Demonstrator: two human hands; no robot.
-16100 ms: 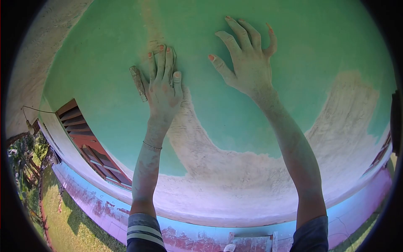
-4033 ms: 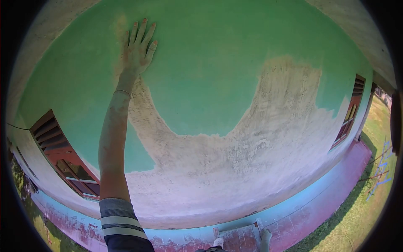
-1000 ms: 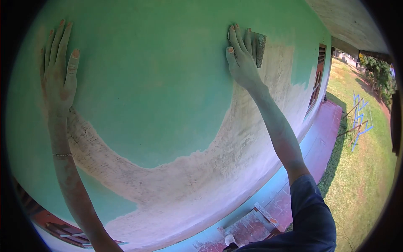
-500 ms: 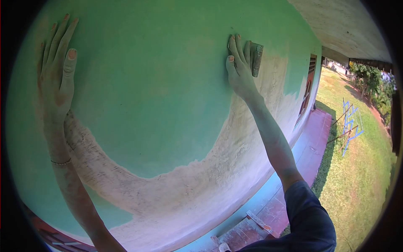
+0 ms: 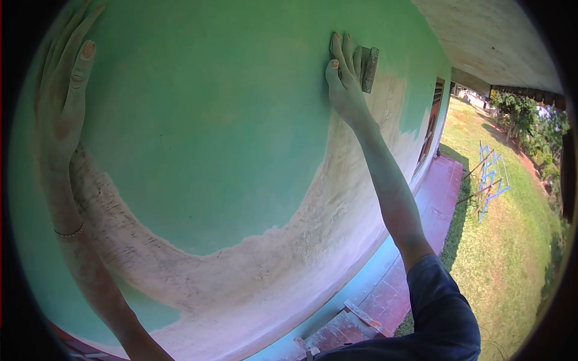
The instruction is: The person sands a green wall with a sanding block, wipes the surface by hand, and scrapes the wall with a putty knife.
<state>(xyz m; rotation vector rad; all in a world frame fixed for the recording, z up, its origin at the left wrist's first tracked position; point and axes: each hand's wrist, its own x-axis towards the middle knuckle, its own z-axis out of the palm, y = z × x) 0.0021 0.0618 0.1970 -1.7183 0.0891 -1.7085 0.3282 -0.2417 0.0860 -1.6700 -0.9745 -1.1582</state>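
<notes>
A green painted wall (image 5: 217,132) fills most of the view, with a pale, worn band (image 5: 265,259) curving across it. High on the wall, my right hand (image 5: 346,96) presses a dark, dusty piece of sandpaper (image 5: 370,69) against the surface; its rough right edge sticks out beyond my fingers. The side of the sandpaper under the palm is hidden. At the far left, my left hand (image 5: 63,102) rests against the green paint with its fingers stretched upward and holds nothing. Pale dust coats both hands and forearms.
Below right run a reddish tiled ledge (image 5: 430,198) and a wooden bench-like surface (image 5: 340,331). Farther along the wall is a window (image 5: 432,120). Grass (image 5: 500,259) lies outside, with a blue rack (image 5: 490,180) standing on it. A roof overhang (image 5: 494,42) spans the upper right.
My right hand has slid a little upward on the wall with the sandpaper. The view has shifted slightly, and my left hand now appears higher and nearer the left edge, still flat.
</notes>
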